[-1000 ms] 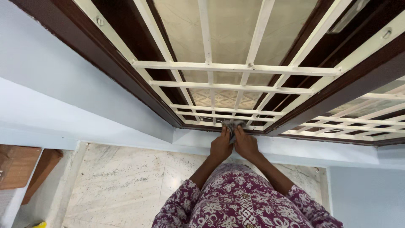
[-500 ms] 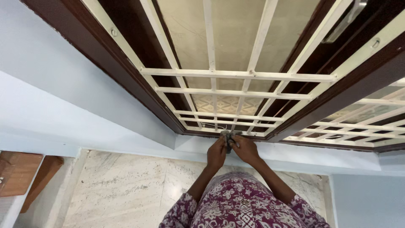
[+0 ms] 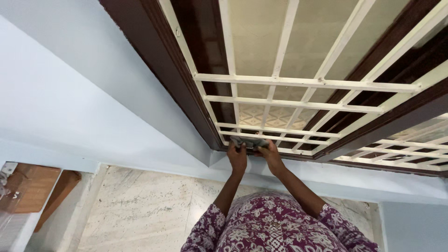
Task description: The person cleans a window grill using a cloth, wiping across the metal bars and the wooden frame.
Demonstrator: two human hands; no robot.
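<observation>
Grey cloth (image 3: 248, 142) stretched along the lowest bars of the cream window grille (image 3: 298, 84), left hand (image 3: 237, 156) and right hand (image 3: 270, 155) each apparently gripping an end, dark wooden frame (image 3: 186, 84) alongside.

grille (image 3: 298, 84) cream | frame (image 3: 158, 56) dark brown | cloth (image 3: 247, 141) grey | sleeves (image 3: 205, 228) purple floral

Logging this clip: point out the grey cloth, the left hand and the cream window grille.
grey cloth (image 3: 248, 141), head view, middle of the stretched fabric.
left hand (image 3: 237, 157), head view, back of the hand.
cream window grille (image 3: 298, 82), head view, upper horizontal bar.
</observation>
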